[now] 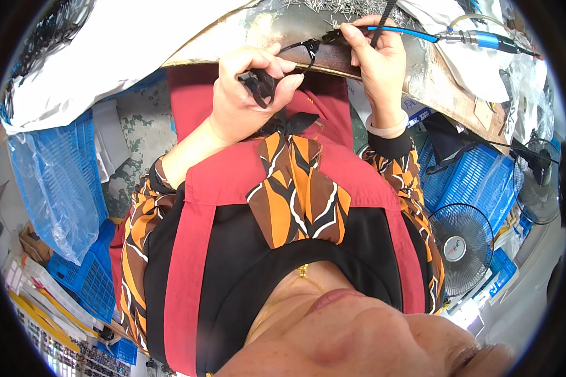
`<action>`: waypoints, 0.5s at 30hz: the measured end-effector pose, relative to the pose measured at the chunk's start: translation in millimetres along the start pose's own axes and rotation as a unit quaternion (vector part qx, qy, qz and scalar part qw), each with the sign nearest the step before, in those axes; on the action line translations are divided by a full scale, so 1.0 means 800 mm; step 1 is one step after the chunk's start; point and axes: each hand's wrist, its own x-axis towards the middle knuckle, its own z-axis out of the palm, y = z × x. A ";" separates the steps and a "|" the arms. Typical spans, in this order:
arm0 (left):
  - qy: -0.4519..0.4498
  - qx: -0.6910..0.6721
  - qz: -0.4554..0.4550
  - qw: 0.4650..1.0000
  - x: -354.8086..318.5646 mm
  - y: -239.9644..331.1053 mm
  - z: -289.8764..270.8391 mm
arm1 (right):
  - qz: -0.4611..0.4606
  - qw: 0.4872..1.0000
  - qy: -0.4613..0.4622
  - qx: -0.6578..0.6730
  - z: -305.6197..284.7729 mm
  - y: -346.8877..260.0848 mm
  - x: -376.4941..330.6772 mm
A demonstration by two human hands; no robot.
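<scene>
A worn, rusty-brown workbench (258,31) — small metal pins (333,7) scattered on it; white sheeting (107,69) drapes its left.

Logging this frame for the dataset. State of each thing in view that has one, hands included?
left hand: closed around a small black part, held up off the bench.
right hand: closed on a blue-hosed tool, tip toward the part.
thin black wire: curves between the two hands.
floor fan: upright; cannot tell if running.
bench edge: worn, with small metal pins scattered on top.

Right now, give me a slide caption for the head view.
Left hand and right hand hold a black eyeglass frame at the worn table edge, beside a blue-hosed tool.
</scene>
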 end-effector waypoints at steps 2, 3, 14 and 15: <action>-0.006 0.015 0.013 1.000 0.001 0.000 -0.001 | -0.010 0.998 -0.032 0.053 0.002 0.006 -0.003; -0.015 0.019 0.014 1.000 0.001 0.000 -0.002 | -0.007 1.000 -0.019 0.020 0.002 0.006 -0.005; -0.032 -0.026 0.045 0.998 -0.019 -0.008 -0.002 | 0.040 0.993 -0.049 -0.101 0.010 -0.006 0.017; -0.024 -0.031 0.046 0.998 -0.021 -0.010 0.000 | 0.046 0.992 -0.048 -0.104 0.010 -0.007 0.017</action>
